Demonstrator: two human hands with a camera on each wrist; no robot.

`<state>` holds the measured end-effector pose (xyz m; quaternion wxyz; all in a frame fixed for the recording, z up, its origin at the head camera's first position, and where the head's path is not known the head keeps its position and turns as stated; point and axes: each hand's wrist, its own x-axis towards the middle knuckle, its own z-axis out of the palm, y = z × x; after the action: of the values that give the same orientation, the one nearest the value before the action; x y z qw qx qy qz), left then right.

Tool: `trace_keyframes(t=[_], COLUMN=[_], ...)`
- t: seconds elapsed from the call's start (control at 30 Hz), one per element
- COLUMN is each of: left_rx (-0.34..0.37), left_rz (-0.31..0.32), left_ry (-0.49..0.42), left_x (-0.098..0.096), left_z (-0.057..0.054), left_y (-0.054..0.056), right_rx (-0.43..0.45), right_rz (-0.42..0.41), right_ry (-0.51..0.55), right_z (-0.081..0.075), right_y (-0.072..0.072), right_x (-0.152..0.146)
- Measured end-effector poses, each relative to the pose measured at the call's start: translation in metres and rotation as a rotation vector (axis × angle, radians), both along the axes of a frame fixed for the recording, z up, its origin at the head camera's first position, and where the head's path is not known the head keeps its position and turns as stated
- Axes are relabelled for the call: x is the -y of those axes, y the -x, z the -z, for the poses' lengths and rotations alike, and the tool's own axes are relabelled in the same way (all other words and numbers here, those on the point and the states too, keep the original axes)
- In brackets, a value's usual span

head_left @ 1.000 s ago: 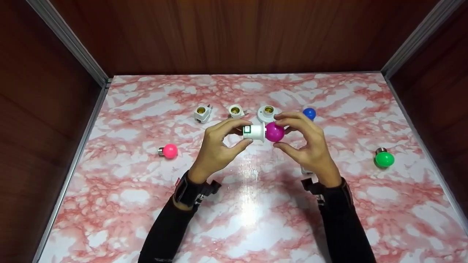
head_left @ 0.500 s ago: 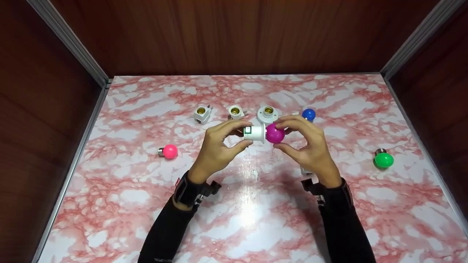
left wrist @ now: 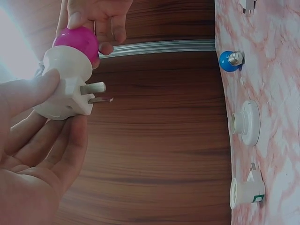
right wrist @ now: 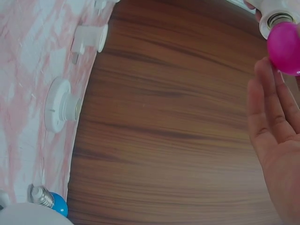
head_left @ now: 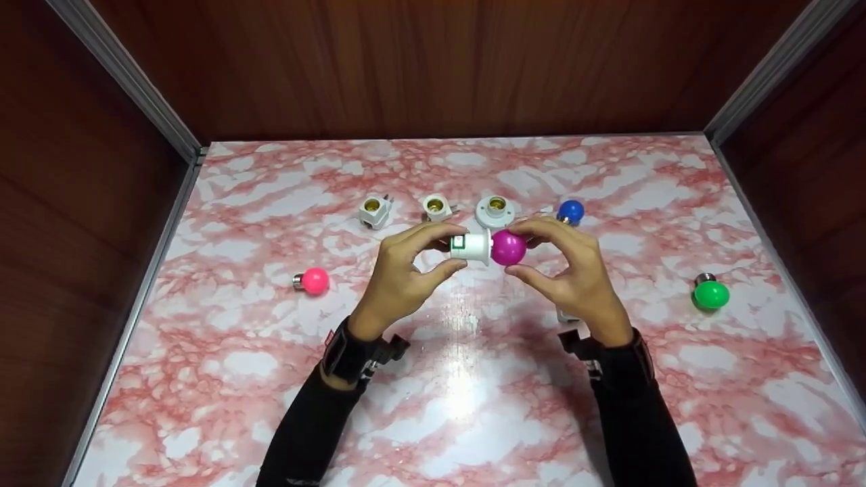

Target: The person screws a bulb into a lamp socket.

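Observation:
My left hand (head_left: 400,276) grips a white plug-in bulb socket (head_left: 475,247) between thumb and fingers, its two flat metal prongs showing in the left wrist view. With thumb and fingertips my right hand (head_left: 567,267) pinches a magenta light bulb (head_left: 509,248). The bulb's threaded base sits partly inside the socket's mouth; in the right wrist view a strip of metal thread shows at the rim. Both are held up over the table, in line from left to right.
Behind the hands stand a square white socket (head_left: 374,212), a round plug socket (head_left: 438,207), a round-based lampholder (head_left: 496,211) and a blue bulb (head_left: 571,212). A pink bulb (head_left: 314,281) lies left, a green bulb (head_left: 711,295) right. A white piece (head_left: 567,316) is partly under the right hand.
The right hand's fingers have shifted slightly on the magenta bulb, drawing down and uncovering more of the blue bulb behind. The left hand and the socket stay nearly still.

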<state>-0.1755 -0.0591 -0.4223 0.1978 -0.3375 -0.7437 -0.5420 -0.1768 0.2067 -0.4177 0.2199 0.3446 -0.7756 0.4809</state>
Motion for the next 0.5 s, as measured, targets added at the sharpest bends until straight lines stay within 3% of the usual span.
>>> trace_keyframes(t=[0.5], left_rx=[-0.024], left_rz=[-0.022], left_ry=[0.030], left_x=[-0.0017], left_z=[0.0007], left_y=[-0.0008], right_rx=[0.030], right_rz=[0.024], right_ry=[-0.011], right_z=[0.0015], right_y=[-0.0018], right_x=[-0.0002])
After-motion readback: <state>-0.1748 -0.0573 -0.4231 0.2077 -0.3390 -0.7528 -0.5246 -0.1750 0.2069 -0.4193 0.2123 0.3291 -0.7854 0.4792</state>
